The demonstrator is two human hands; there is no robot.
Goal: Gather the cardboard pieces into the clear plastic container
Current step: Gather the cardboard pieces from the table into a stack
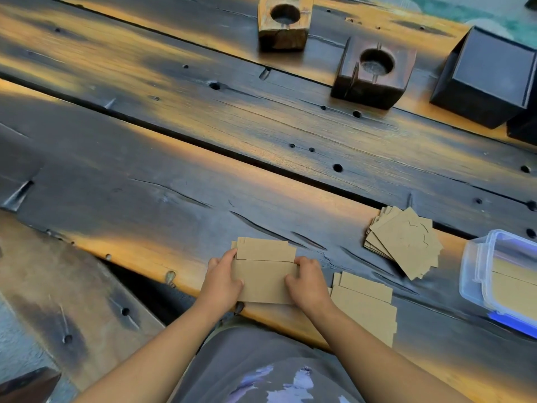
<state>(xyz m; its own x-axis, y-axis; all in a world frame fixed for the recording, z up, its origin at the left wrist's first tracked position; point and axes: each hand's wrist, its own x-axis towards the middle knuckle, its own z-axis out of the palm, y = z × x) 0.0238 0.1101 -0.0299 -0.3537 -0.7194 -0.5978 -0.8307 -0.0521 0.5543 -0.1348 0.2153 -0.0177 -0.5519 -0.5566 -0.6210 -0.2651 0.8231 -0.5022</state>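
Cardboard stack gripped by both hands, left hand & right hand fingers clenched on its ends, near worktop edge; clear plastic container far right.

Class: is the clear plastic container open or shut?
Open: the clear plastic container shows no lid on top, and cardboard lies inside.

A rustic workshop or outdoor craft spot: a scorched plank table fills the frame, with drilled wooden blocks at upper right.
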